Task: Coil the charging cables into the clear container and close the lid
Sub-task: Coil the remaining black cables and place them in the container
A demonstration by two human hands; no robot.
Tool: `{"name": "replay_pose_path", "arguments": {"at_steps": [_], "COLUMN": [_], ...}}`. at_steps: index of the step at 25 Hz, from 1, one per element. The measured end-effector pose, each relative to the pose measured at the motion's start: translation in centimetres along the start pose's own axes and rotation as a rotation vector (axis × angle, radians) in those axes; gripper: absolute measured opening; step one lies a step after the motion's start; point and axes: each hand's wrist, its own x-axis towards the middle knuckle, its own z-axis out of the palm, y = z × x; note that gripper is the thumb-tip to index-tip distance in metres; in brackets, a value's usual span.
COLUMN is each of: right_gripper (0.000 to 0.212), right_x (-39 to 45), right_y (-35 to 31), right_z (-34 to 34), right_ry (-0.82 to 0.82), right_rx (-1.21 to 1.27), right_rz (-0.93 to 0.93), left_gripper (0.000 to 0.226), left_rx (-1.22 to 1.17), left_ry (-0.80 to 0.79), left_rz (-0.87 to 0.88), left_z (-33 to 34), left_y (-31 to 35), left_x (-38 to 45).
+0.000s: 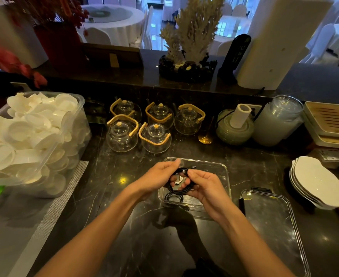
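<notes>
- Far left on the surface (112,196): a large clear tub (78,124), open, heaped with small white cups. Not part of your job.
- Behind centre: five glass teapots (122,134) with bamboo handles, lids on, apparently empty.
- Your left hand (156,176): fingers curled around the loops of a black cable (181,189), holding the coil in shape above the container.
- Your right hand (202,186): thumb and fingers pinching the same cable near its plug end, at the top of the coil.
- Step in hand, as I read it: finishing the wind on this cable; it is not yet set down.
- Clear container (223,176): sits open just under both hands. Another black coil (172,197) already lies at its near-left; something small and white shows through the held loops, too obscured to name.
- Next move calls for tucking the loose plug end so the loops don't spring, then lowering the coil beside the one inside.
- Right of the container: the clear lid (272,220) lies flat on the surface, just beside it, off.
- Far right: stacked white plates (316,180), a frosted jar (278,120) behind.
</notes>
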Motion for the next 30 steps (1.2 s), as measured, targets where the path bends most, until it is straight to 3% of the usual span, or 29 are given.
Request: {"name": "replay_pose_path", "arguments": {"at_steps": [6, 11, 16, 21, 28, 30], "right_gripper": [0.026, 0.016, 0.024, 0.021, 0.019, 0.021], "right_x": [0.6, 0.7, 0.8, 1.0, 1.1, 1.2], "right_y": [0.1, -0.2, 0.1, -0.4, -0.2, 0.1], "right_z": [0.3, 0.6, 0.4, -0.4, -1.3, -1.2], "right_ry": [0.021, 0.051, 0.020, -0.050, -0.041, -0.025], "right_rx": [-0.042, -0.160, -0.168, -0.286, -0.244, -0.184], "right_rz": [-0.027, -0.091, -0.025, 0.077, 0.140, 0.140], "left_gripper": [0.042, 0.042, 0.045, 0.042, 0.048, 0.044], "left_rx": [0.218, 0.054, -0.074, -0.029, 0.136, 0.060], "left_ry": [0.044, -0.007, -0.107, -0.064, 0.060, 0.061], "left_rz": [0.156, 0.112, -0.009, -0.024, 0.073, 0.041], "left_z": [-0.9, -0.7, -0.7, -0.4, 0.4, 0.9], "left_y": [-0.5, -0.2, -0.3, -1.1, -1.4, -1.6], "left_x": [-0.3, -0.4, -0.3, -0.1, 0.1, 0.2]}}
